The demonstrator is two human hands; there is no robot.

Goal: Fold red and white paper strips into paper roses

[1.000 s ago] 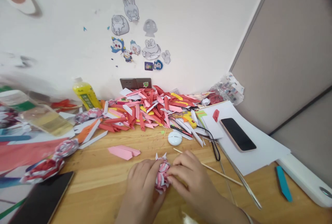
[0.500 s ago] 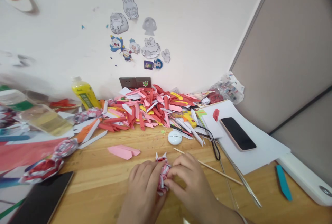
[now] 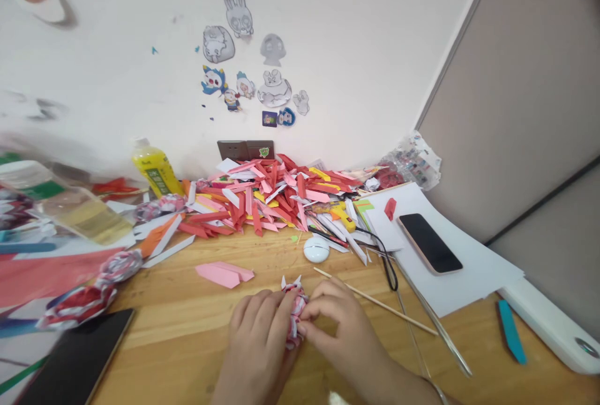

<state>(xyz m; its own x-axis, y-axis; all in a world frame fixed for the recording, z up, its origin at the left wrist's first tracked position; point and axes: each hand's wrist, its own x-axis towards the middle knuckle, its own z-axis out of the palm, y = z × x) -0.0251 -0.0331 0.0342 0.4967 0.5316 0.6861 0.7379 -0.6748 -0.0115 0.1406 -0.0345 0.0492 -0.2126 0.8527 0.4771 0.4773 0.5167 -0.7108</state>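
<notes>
Between my hands is a folded-paper figure [image 3: 296, 312] in red, pink and white, with two white points sticking up at its far end. My left hand [image 3: 260, 330] wraps round its left side, fingers closed over it. On the other side, my right hand [image 3: 335, 324] pinches the figure's edge between thumb and forefinger. The lower part of the figure is hidden behind my fingers. Just beyond my left hand lie folded pink paper strips [image 3: 225, 274]. A thin wooden stick [image 3: 375, 297] runs along the table beside my right hand.
A heap of folded paper pieces [image 3: 262, 195] lies against the wall, with a yellow glue gun [image 3: 344, 217] by it. A white rounded case [image 3: 316, 249] stands in front. Right are a phone [image 3: 430, 243] and paper sheets [image 3: 473, 280]; left, a yellow bottle [image 3: 157, 167] and dark tablet [image 3: 77, 361].
Both hands keep their hold on the paper figure in nearly the same place. The view has shifted very slightly; nothing else has visibly moved.
</notes>
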